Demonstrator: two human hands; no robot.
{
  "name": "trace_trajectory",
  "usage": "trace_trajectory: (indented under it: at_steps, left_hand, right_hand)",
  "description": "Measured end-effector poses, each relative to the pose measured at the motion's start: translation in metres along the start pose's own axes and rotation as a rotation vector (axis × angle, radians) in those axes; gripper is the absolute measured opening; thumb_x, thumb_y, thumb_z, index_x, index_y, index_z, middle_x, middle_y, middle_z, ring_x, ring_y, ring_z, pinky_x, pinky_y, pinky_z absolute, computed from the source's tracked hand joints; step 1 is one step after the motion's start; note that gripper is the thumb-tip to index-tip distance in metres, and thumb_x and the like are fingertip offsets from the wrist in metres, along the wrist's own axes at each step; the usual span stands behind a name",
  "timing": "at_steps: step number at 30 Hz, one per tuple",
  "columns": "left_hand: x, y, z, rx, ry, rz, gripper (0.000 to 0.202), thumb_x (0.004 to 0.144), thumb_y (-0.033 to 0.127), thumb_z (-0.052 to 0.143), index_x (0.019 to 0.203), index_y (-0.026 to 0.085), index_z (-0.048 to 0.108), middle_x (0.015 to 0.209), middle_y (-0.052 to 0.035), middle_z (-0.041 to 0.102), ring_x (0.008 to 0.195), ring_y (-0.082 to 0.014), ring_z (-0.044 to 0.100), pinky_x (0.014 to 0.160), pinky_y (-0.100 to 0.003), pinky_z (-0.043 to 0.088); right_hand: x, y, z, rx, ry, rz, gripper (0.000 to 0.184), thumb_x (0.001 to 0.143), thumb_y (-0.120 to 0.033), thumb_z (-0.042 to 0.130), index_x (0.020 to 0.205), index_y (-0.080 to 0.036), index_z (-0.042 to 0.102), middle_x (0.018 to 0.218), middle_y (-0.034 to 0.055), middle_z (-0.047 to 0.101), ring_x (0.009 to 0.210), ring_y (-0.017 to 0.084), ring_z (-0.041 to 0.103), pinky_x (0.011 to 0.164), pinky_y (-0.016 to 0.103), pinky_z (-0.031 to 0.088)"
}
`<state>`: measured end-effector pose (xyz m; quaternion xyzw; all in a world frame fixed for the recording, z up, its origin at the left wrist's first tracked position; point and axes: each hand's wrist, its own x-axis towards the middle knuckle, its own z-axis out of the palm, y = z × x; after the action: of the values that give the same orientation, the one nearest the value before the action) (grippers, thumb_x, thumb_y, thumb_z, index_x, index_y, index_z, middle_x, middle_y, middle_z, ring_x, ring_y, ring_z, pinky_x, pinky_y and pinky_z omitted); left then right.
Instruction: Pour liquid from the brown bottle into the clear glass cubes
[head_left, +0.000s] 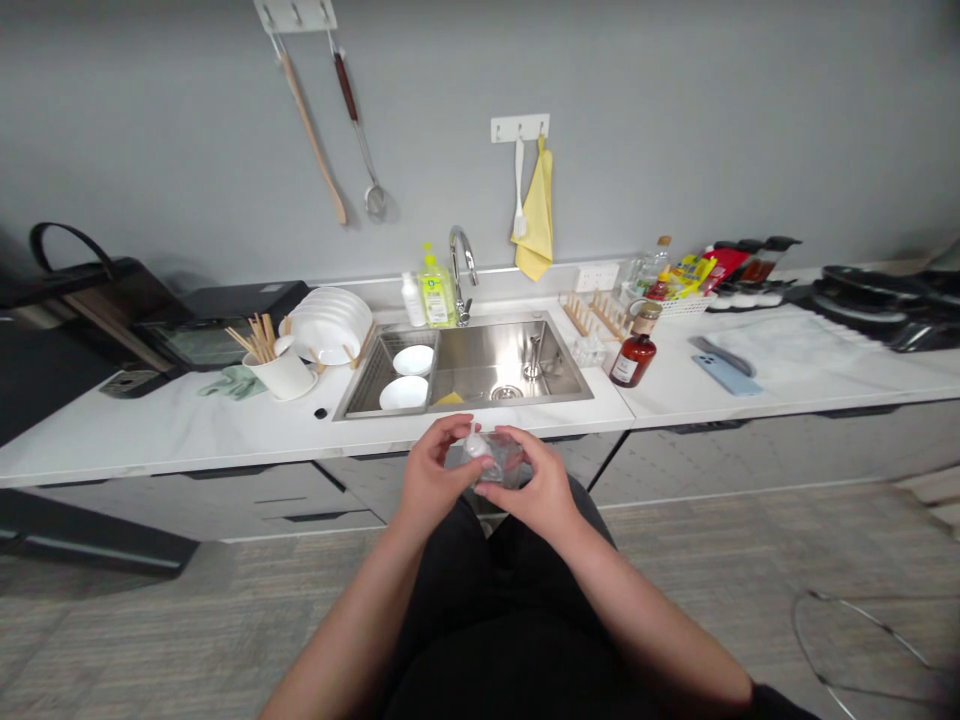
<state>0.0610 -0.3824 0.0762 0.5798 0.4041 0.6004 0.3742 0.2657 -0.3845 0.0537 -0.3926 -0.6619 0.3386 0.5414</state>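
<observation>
Centrally, a small clear glass [499, 458], blurred enough that it may be some other see-through vessel, is held in the air just near of the counter [187, 430] edge, in front of the sink [517, 352]. The left hand [431, 480] curls closed around its left side, fingertips pinching something white at its top. The right hand [538, 492] cups it from the right, fingers wrapped on it. Farther off, two white bowls [403, 393] lie in the sink's left half, and a brown bottle [634, 357] stands just right of the sink.
</observation>
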Motion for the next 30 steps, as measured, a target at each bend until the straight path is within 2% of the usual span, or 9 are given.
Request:
trace_trajectory:
  at_steps: [3,10,13,16,18,21,25,28,30]
  left_hand:
    - [-0.005,-0.004,0.005,-0.15,0.017,-0.058,0.071,0.074,0.039,0.11,0.136,0.022,0.081,0.102,-0.0084,0.088,0.119,-0.032,0.084,0.112,-0.046,0.064]
    - [-0.005,-0.008,-0.009,-0.223,-0.186,-0.145,0.068,0.085,0.042,0.103,0.146,0.022,0.079,0.114,-0.0109,0.091,0.118,-0.0326,0.085,0.118,-0.052,0.061]
    - [-0.006,-0.017,-0.012,-0.213,-0.203,-0.112,0.061,0.095,0.046,0.095,0.15,0.025,0.077,0.139,-0.015,0.085,0.135,-0.0344,0.079,0.126,-0.055,0.056]
    - [-0.009,-0.033,-0.016,-0.206,-0.222,-0.069,0.079,0.089,0.048,0.1,0.16,0.029,0.069,0.162,-0.0165,0.072,0.151,-0.0368,0.069,0.13,-0.054,0.053]
    - [-0.013,-0.043,-0.021,-0.199,-0.224,-0.094,0.094,0.083,0.045,0.105,0.166,0.032,0.063,0.163,-0.0161,0.069,0.152,-0.0369,0.067,0.129,-0.053,0.053]
    - [-0.017,-0.055,-0.033,-0.18,-0.196,-0.17,0.091,0.082,0.043,0.105,0.163,0.03,0.065,0.155,-0.0165,0.073,0.144,-0.0357,0.072,0.124,-0.053,0.056]
    - [-0.007,-0.063,-0.075,-0.052,-0.002,-0.2,0.088,0.072,0.042,0.109,0.15,0.024,0.073,0.146,-0.0169,0.078,0.133,-0.0344,0.077,0.117,-0.052,0.063]
    - [0.01,-0.068,-0.135,0.104,0.338,-0.155,0.087,0.068,0.045,0.108,0.144,0.021,0.074,0.144,-0.0168,0.079,0.125,-0.0335,0.079,0.113,-0.055,0.065]
    - [0.022,-0.073,-0.184,0.231,0.641,-0.116,0.084,0.068,0.048,0.105,0.14,0.019,0.074,0.142,-0.0173,0.08,0.123,-0.0335,0.08,0.114,-0.058,0.065]
  right_hand:
    - [0.001,0.003,0.001,0.158,-0.06,0.089,0.088,0.068,-0.05,0.112,0.146,-0.027,0.077,0.142,0.0139,0.083,0.113,0.033,0.082,0.091,0.043,0.069]
    - [0.012,0.01,-0.008,0.619,-0.352,0.271,0.083,0.066,-0.053,0.114,0.139,-0.029,0.083,0.143,0.0107,0.084,0.132,0.036,0.079,0.112,0.05,0.064]
    - [0.013,0.02,-0.004,0.559,-0.282,0.267,0.079,0.065,-0.052,0.114,0.134,-0.028,0.082,0.139,0.0103,0.085,0.127,0.035,0.08,0.11,0.05,0.064]
    - [0.01,0.035,0.004,0.42,-0.175,0.236,0.084,0.067,-0.048,0.114,0.14,-0.03,0.076,0.141,0.0104,0.083,0.129,0.035,0.079,0.103,0.046,0.065]
    - [0.009,0.045,0.011,0.362,-0.154,0.222,0.085,0.072,-0.049,0.112,0.145,-0.03,0.073,0.139,0.0108,0.082,0.128,0.035,0.078,0.1,0.045,0.066]
    - [0.008,0.056,0.019,0.358,-0.253,0.208,0.091,0.074,-0.054,0.111,0.152,-0.031,0.069,0.145,0.0121,0.078,0.132,0.035,0.077,0.101,0.045,0.067]
    - [0.015,0.066,0.02,0.332,-0.389,0.14,0.1,0.084,-0.056,0.104,0.17,-0.037,0.056,0.17,0.014,0.065,0.15,0.036,0.068,0.111,0.049,0.065]
    - [0.035,0.082,0.006,0.109,-0.321,0.074,0.08,0.093,-0.05,0.095,0.165,-0.035,0.063,0.16,0.0133,0.074,0.145,0.034,0.072,0.111,0.05,0.063]
    - [0.054,0.1,-0.008,-0.03,-0.272,0.07,0.055,0.095,-0.049,0.09,0.145,-0.03,0.078,0.136,0.0128,0.085,0.124,0.032,0.081,0.102,0.047,0.065]
